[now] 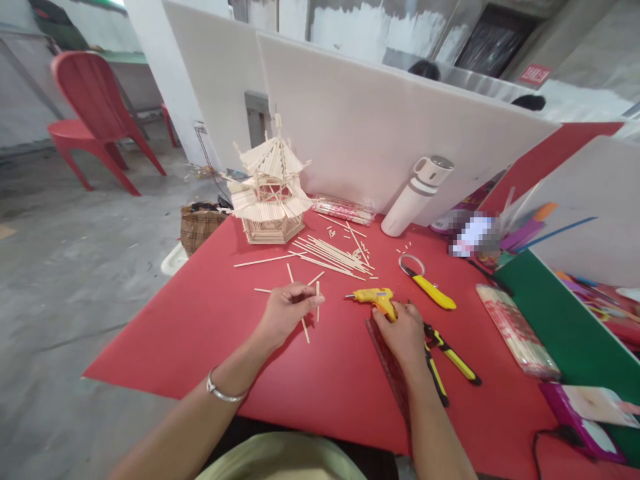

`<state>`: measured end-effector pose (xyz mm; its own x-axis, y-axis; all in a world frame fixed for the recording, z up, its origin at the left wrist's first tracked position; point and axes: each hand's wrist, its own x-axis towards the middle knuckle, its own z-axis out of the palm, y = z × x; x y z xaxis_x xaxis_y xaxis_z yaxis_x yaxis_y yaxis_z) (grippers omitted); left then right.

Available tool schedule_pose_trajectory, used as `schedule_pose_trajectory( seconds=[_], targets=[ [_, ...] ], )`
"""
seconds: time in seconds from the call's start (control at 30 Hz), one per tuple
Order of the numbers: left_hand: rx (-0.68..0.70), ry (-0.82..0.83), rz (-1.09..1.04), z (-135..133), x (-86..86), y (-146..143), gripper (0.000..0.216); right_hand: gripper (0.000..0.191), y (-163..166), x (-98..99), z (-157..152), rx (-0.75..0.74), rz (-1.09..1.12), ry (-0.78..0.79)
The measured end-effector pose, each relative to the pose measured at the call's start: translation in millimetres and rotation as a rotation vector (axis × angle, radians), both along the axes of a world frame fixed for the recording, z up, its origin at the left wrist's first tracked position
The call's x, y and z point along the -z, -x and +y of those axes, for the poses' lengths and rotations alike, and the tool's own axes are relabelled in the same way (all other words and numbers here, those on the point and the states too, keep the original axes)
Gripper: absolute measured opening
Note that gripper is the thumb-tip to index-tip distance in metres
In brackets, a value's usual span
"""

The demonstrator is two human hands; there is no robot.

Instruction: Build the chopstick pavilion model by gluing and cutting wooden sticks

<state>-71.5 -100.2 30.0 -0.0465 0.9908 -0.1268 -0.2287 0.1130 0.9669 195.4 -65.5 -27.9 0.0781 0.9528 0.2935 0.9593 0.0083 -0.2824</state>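
Note:
My left hand (291, 307) is closed, pinching a short wooden stick (318, 313) upright between thumb and fingers. Under and around that hand, several thin sticks (306, 330) lie crossed on the red tabletop (210, 333). My right hand (403, 330) is closed around the handle of a yellow glue gun (374, 296), whose nozzle points left toward the held stick. Just right of this hand are black-and-yellow pliers (457, 360), partly hidden by it. A dark flat strip (384, 363) lies beside my right wrist.
A stick-built pagoda model (273, 193) stands at the back left. Loose sticks (333, 257) lie before it. Farther right are a white bottle (413, 200), a yellow-handled cutter (433, 291) and a packet of sticks (517, 330). White panels (350, 120) border the back.

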Motion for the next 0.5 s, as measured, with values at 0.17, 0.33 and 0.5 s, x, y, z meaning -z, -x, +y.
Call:
schedule_pose_trajectory(
  seconds=[0.17, 0.33, 0.5],
  targets=[
    [-0.006, 0.101, -0.009, 0, -1.2, -3, 0.037, 0.050, 15, -27.4, -15, -0.006, -0.066, -0.035],
    [-0.029, 0.129, -0.036, -1, -4.5, -4, 0.039, 0.021, 68, -62.9, -35, -0.417, 0.442, -0.001],
    [-0.040, 0.164, -0.074, -1, -4.0, -5, 0.040, 0.017, 107, -64.2, -37, -0.468, 0.571, 0.097]
  ],
)
